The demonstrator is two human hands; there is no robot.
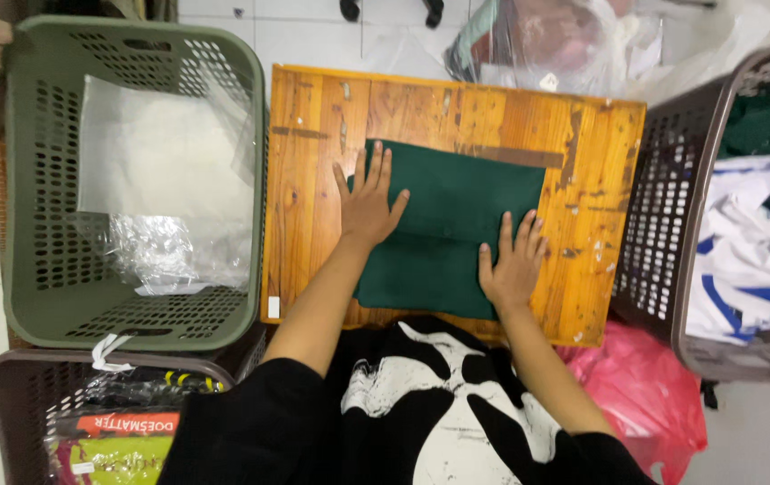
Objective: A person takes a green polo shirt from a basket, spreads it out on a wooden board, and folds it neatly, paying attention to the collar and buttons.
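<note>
At frame centre, left hand (369, 205) and right hand (513, 266) press flat, grip open and holding nothing, on the folded dark green cloth garment (448, 224) atop the worn orange wooden counter (309, 180); even palm pressure likely keeps the fold crisp.

Small garment packing workroom, prob. home-based — worn wooden counter (313, 180) on tiled floor (313, 36), laundry baskets (35, 180) w/ plastic bags (160, 162) & folded clothes (744, 251).

In the middle of the frame you have a worn, orange-brown wooden table (313, 162), its top scuffed and spotted with pale marks toward the right edge. A folded dark green cloth (457, 211) lies flat on it, just right of centre and reaching toward its lower edge.
</note>
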